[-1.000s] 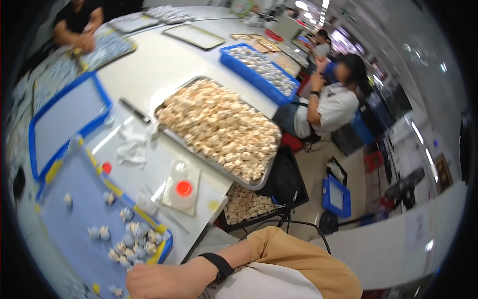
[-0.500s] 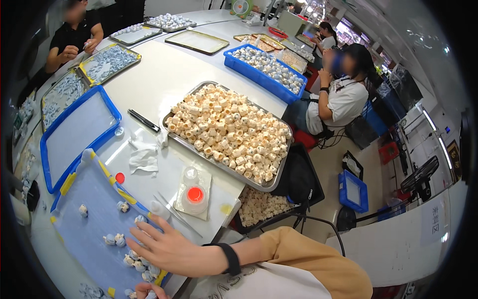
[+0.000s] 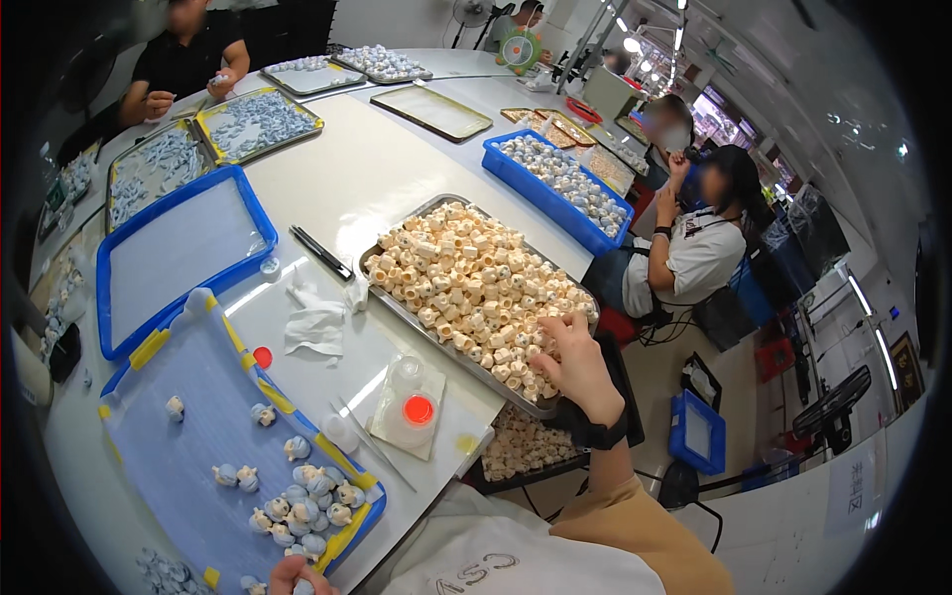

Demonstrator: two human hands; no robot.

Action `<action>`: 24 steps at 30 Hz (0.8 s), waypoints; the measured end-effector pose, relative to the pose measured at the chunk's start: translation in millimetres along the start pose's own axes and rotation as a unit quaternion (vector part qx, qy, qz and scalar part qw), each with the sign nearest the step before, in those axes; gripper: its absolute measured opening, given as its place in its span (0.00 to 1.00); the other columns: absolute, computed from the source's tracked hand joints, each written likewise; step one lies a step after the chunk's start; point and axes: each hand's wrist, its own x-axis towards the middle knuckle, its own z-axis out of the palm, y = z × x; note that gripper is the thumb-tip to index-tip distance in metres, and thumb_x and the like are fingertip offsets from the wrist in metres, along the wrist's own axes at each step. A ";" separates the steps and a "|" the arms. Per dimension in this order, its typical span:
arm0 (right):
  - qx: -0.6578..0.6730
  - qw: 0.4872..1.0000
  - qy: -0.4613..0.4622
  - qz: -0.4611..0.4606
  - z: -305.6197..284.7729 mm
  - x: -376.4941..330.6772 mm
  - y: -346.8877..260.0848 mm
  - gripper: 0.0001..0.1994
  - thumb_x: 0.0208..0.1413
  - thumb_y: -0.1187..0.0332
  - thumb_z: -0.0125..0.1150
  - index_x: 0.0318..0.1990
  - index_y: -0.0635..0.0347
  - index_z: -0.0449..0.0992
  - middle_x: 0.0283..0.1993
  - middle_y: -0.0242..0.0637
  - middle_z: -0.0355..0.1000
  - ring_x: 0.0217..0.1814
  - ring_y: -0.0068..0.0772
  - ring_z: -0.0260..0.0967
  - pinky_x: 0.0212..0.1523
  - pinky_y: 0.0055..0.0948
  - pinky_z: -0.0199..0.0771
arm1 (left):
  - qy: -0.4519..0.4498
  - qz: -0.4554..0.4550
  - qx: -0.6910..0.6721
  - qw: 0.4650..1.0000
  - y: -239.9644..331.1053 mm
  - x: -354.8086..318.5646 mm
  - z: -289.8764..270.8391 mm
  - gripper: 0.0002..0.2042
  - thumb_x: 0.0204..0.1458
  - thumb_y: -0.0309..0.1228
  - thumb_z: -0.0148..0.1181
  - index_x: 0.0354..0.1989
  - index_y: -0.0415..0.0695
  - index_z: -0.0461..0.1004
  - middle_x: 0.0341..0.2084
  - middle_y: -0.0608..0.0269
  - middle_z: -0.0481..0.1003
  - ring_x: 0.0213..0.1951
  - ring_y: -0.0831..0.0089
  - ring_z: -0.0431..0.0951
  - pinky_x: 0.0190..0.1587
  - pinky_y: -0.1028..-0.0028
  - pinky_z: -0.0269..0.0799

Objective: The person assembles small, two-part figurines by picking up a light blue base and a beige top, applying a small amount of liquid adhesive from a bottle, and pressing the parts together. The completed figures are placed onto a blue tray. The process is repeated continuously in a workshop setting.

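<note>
My right hand (image 3: 580,367) is over the near right corner of a metal tray (image 3: 416,319) heaped with small cream hollow plastic parts (image 3: 471,288). Its bent thumb and fingers are apart and touch the top of the heap. At the bottom edge my left hand (image 3: 296,573) is mostly cut off, its fingers closed round a small light-blue piece (image 3: 303,587). Just above it, several small cream and light-blue figure heads (image 3: 315,496) are clustered in the near corner of a blue-lined tray (image 3: 188,476) edged with yellow tape. A few more lie scattered there.
Between the trays stand a round pot with a red centre (image 3: 417,410), tweezers (image 3: 377,446), crumpled tissue (image 3: 313,325) and a black pen (image 3: 320,252). A shallow blue tray (image 3: 183,260) and a full blue bin (image 3: 560,183) lie farther off. Two people work across the table and at right.
My right hand has moved from above the blue-lined tray, right and away from me, to the cream parts. It uncovers more clustered heads. The whole view has shifted slightly.
</note>
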 end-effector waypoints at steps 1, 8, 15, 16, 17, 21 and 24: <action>0.021 1.000 0.011 -0.004 1.2 0.1 1.2 0.21 0.40 0.71 0.65 0.44 0.61 0.67 0.41 0.43 0.61 0.33 0.42 0.69 0.33 0.34 0.70 | -0.015 0.008 0.008 1.000 -1.3 -0.7 -0.3 0.19 0.56 0.37 0.49 0.47 0.34 0.61 0.22 0.62 0.61 0.15 0.81 0.56 0.14 0.84 0.50; 0.042 0.999 0.015 -0.001 6.3 -1.0 -3.1 0.14 0.39 0.75 0.63 0.34 0.65 0.66 0.38 0.42 0.60 0.31 0.37 0.69 0.32 0.31 0.71 | -0.001 0.020 0.104 0.994 -5.7 -7.1 -4.7 0.24 0.50 0.44 0.56 0.44 0.35 0.63 0.21 0.65 0.62 0.15 0.84 0.58 0.14 0.86 0.50; 0.078 0.995 0.051 -0.043 8.7 -1.7 7.2 0.08 0.41 0.78 0.58 0.32 0.65 0.67 0.36 0.41 0.62 0.30 0.36 0.68 0.29 0.28 0.70 | -0.013 0.108 0.319 0.942 -20.9 -5.6 -12.6 0.23 0.48 0.48 0.57 0.38 0.37 0.69 0.18 0.67 0.64 0.15 0.85 0.59 0.16 0.85 0.50; 0.078 0.994 0.059 -0.049 7.3 -1.7 5.4 0.08 0.42 0.79 0.58 0.31 0.65 0.68 0.35 0.41 0.62 0.30 0.36 0.68 0.28 0.27 0.70 | -0.030 0.138 0.355 0.924 -24.6 -3.3 -20.7 0.22 0.49 0.48 0.56 0.38 0.38 0.69 0.18 0.68 0.63 0.15 0.86 0.58 0.17 0.85 0.50; 0.093 0.993 0.067 -0.036 4.6 -2.0 2.9 0.08 0.42 0.79 0.57 0.32 0.64 0.68 0.35 0.41 0.63 0.30 0.38 0.68 0.29 0.29 0.70 | -0.047 0.169 0.390 0.904 -26.4 -3.3 -26.6 0.22 0.50 0.47 0.56 0.39 0.38 0.69 0.18 0.69 0.63 0.16 0.86 0.58 0.17 0.85 0.50; 0.164 0.979 0.112 -0.035 -10.4 -5.8 -14.7 0.09 0.44 0.80 0.56 0.35 0.65 0.69 0.34 0.41 0.65 0.28 0.36 0.68 0.28 0.27 0.69 | -0.073 0.210 0.494 0.841 -24.9 0.1 -22.1 0.16 0.52 0.40 0.54 0.37 0.36 0.69 0.25 0.65 0.68 0.25 0.77 0.66 0.27 0.78 0.62; 0.303 0.943 0.126 -0.059 -20.4 -14.6 -38.0 0.08 0.45 0.79 0.57 0.36 0.65 0.70 0.36 0.39 0.68 0.29 0.26 0.67 0.28 0.21 0.68 | -0.088 0.237 0.549 0.796 -23.3 -1.6 -16.5 0.14 0.48 0.34 0.57 0.37 0.35 0.70 0.29 0.56 0.70 0.30 0.65 0.69 0.32 0.70 0.65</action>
